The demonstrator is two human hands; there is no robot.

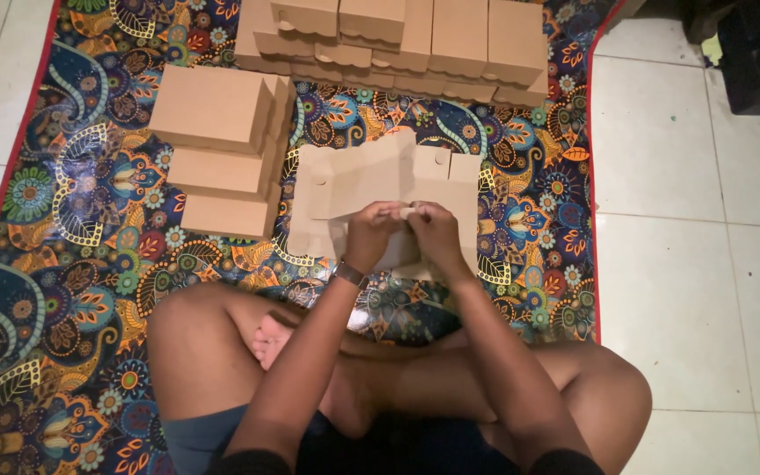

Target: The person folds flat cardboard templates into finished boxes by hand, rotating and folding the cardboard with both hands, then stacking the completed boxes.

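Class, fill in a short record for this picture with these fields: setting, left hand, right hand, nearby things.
setting: person sits cross-legged on a patterned mat over a tiled floor
left hand: left hand grips the near edge of a flat box blank
right hand: right hand pinches the same edge, fingertips meeting the left's
nearby things: stack of folded boxes to the left; row of boxes at the far edge of the mat

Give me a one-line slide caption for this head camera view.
Seated cross-legged on a patterned mat, left hand and right hand fold a flat cardboard box blank beside stacked finished boxes.
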